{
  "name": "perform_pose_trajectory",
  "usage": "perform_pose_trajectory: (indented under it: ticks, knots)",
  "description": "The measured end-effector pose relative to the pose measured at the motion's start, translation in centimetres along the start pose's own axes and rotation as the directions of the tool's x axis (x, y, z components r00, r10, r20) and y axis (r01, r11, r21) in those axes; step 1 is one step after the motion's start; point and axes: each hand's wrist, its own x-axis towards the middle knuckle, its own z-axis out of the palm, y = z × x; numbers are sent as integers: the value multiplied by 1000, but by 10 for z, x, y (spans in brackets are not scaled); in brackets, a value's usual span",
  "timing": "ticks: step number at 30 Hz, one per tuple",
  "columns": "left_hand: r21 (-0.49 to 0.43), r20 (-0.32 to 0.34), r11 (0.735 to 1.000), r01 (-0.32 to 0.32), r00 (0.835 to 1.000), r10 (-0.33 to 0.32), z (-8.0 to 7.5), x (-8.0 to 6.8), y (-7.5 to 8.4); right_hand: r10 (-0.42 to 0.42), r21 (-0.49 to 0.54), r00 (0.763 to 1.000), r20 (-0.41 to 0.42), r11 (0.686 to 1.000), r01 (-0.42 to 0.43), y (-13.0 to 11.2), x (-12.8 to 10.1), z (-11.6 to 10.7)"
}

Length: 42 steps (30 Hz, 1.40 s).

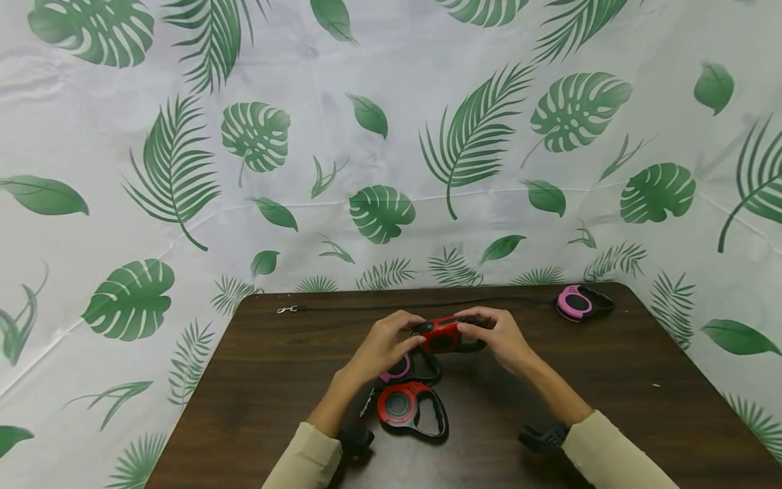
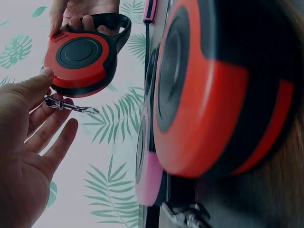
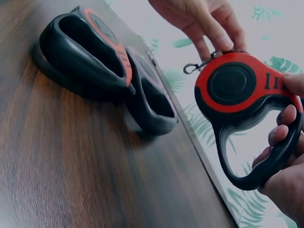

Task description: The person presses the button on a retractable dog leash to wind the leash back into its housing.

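A red and black retractable dog leash [image 1: 442, 335] is held up over the table between both hands. My right hand [image 1: 497, 336] grips its black loop handle [image 3: 280, 154], fingers through the opening and thumb at the casing's side. With thumb and fingertips, my left hand [image 1: 386, 341] pinches the casing's front end, where a silver snap clip [image 2: 71, 105] sticks out across the fingers. On the table below lie a second red leash [image 1: 400, 407] and, just behind it, a pink and black one [image 1: 400, 367] partly hidden by the left hand.
At the back right of the dark wooden table [image 1: 275, 360] lies another pink leash [image 1: 574, 303]. Its black cord [image 1: 366, 308] stretches along the back edge to a silver clip [image 1: 287, 309] at the left. A leaf-print cloth [image 1: 324, 122] hangs behind the table.
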Motion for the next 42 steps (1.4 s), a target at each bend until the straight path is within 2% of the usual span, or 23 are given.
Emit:
perform_pose_trajectory:
  ticks: [4,12,21,23,28,35,42]
  knots:
    - [-51,0,999,15,1000,-15,6,5,3,17,6,1000,-4,1000,-17,2,0,-8]
    - [-140,25,982,128,992,-125,24,15,10,49,2,999,7,999,-49,6,-2,-27]
    - [-133,12,971,197,980,-197,52,31,19,106,39,994,32,993,-107,13,-2,-52]
    - [-132,26,966,221,975,-220,56,33,19,127,43,992,28,991,-128,16,-2,-58]
    - [-53,77,961,272,960,-267,66,39,18,193,46,980,55,980,-195,27,0,-72]
    - [-38,165,929,368,919,-358,73,46,20,255,71,964,72,963,-260,38,-2,-81]
    - [11,198,913,408,894,-402,76,52,18,293,84,951,94,950,-301,42,2,-83]
